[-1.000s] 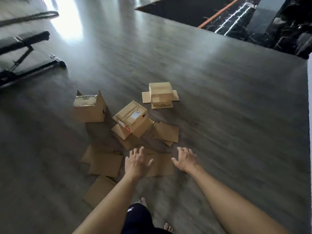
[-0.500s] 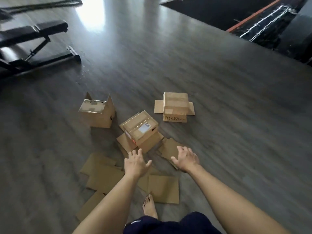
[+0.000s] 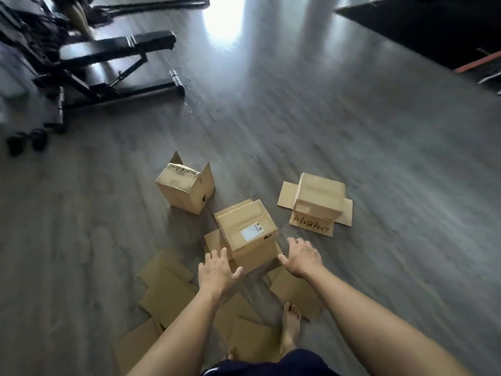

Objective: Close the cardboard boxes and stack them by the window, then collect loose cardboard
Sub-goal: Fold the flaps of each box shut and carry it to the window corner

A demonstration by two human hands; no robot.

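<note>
Three cardboard boxes stand on the grey floor. The middle box (image 3: 248,232) carries a white label and sits tilted on its spread flaps. My left hand (image 3: 217,270) is open just short of its near left corner, and my right hand (image 3: 301,257) is open by its near right side; neither hand grips anything. A box (image 3: 187,189) at the left has two flaps standing up. At the right a box (image 3: 318,199) lies with its flaps spread flat, with numbers handwritten on one flap. Several loose cardboard sheets (image 3: 168,291) lie around my feet.
A black workout bench (image 3: 113,63) and small dark weights (image 3: 27,141) stand at the far left. A dark mat with an orange edge (image 3: 423,31) fills the far right. Bright glare falls on the floor at the top. My bare foot (image 3: 291,329) rests among the sheets.
I have stepped closer to the boxes. Both open hands have reached forward from above the loose sheets to either side of the labelled middle box.
</note>
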